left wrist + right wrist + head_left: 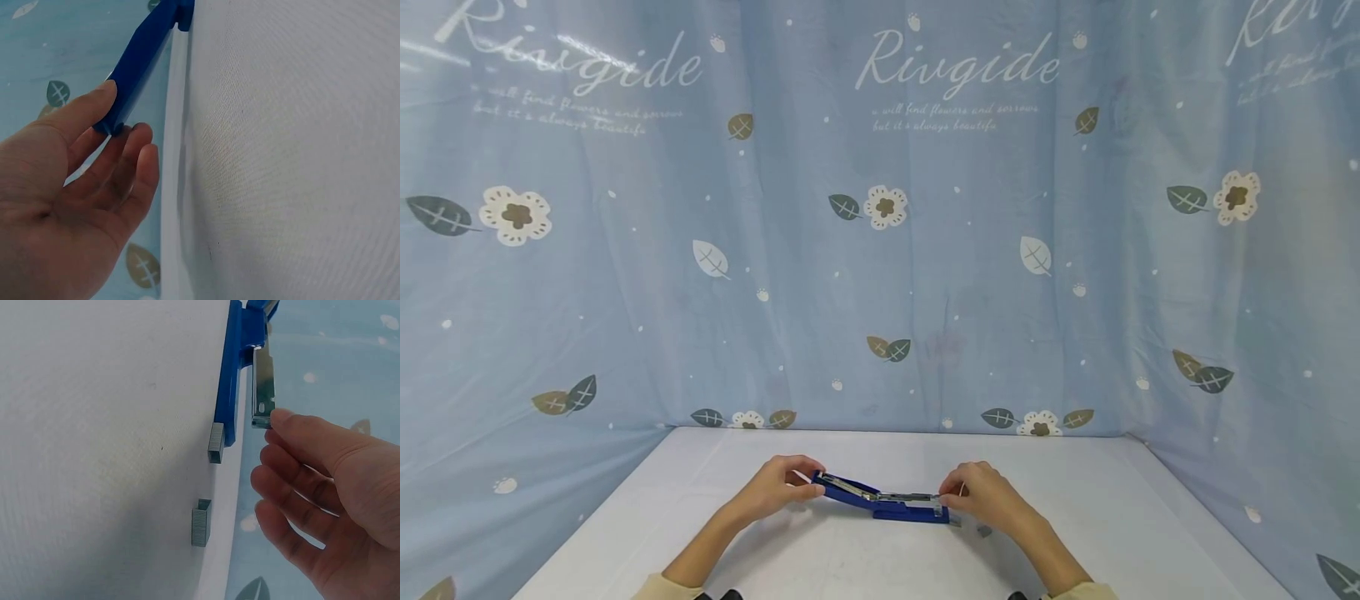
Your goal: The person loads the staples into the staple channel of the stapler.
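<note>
A blue stapler (pixel 912 516) lies on the white table with its top arm swung far back to the left, its metal magazine (pixel 264 387) showing. My left hand (pixel 778 487) pinches the free end of the raised top arm (pixel 140 62) between thumb and fingers. At the other end, my right hand (pixel 988 493) pinches the front tip of the magazine, thumb on top; its other fingers curl loosely below. Two short strips of staples lie on the table near the stapler's base: one staple strip (pixel 215 442) by the base's end, another staple strip (pixel 200 524) farther off.
The white table (pixel 820 562) spreads around the stapler. A blue curtain (pixel 887 275) with printed leaves and flowers hangs behind the table and along both sides.
</note>
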Motion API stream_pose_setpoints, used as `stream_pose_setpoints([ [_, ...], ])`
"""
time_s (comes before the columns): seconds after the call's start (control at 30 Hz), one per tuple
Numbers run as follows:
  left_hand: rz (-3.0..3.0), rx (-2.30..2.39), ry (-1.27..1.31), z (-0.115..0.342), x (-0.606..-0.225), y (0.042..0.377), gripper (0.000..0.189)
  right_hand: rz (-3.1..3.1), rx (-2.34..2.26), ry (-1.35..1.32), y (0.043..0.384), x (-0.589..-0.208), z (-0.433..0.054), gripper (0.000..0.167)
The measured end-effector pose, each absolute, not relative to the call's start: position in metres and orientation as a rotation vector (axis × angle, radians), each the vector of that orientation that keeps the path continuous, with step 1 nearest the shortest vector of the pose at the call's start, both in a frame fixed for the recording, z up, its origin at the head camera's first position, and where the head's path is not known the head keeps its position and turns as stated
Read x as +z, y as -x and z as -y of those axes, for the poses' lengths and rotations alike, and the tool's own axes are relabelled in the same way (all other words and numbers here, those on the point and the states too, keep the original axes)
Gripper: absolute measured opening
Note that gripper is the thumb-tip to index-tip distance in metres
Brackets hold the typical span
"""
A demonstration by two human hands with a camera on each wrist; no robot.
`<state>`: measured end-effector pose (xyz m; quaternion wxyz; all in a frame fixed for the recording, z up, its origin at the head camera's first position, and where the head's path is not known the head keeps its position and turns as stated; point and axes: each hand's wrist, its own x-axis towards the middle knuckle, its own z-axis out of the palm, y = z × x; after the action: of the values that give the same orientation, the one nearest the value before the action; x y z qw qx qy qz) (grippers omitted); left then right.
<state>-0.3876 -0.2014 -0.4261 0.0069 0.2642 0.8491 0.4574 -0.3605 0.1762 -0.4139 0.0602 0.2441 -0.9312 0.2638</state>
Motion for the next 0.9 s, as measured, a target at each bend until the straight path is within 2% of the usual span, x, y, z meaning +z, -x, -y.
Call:
stream_pose_setpoints([
  [0.9, -2.693, 1.409, -0.856, 0.2073, -0.43, 0.3922, 0.033, 2.815, 0.861, -0.821, 0.3606, -0.414, -0.1839, 0.01],
])
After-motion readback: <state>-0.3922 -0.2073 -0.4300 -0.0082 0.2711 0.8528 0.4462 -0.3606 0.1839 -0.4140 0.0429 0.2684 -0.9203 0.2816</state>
